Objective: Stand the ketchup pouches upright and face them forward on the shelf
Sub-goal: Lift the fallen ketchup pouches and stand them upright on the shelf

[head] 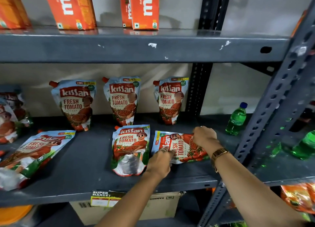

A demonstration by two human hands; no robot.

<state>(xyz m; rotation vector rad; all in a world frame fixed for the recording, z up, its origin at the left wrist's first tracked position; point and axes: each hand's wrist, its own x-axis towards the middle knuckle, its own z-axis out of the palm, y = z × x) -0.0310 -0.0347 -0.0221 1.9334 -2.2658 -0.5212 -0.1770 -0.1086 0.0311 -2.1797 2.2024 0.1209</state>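
A grey steel shelf carries ketchup pouches. The sideways pouch lies flat at 3 o'clock of centre. The left hand pinches its top end; the right hand clasps its base. Judged soft, slippery, moderately heavy: grip the sealed edges.

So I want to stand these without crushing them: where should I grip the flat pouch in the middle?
Take the middle flat pouch by its top corners beside the red spout, reaching from the front: it lies face up, top toward the back.
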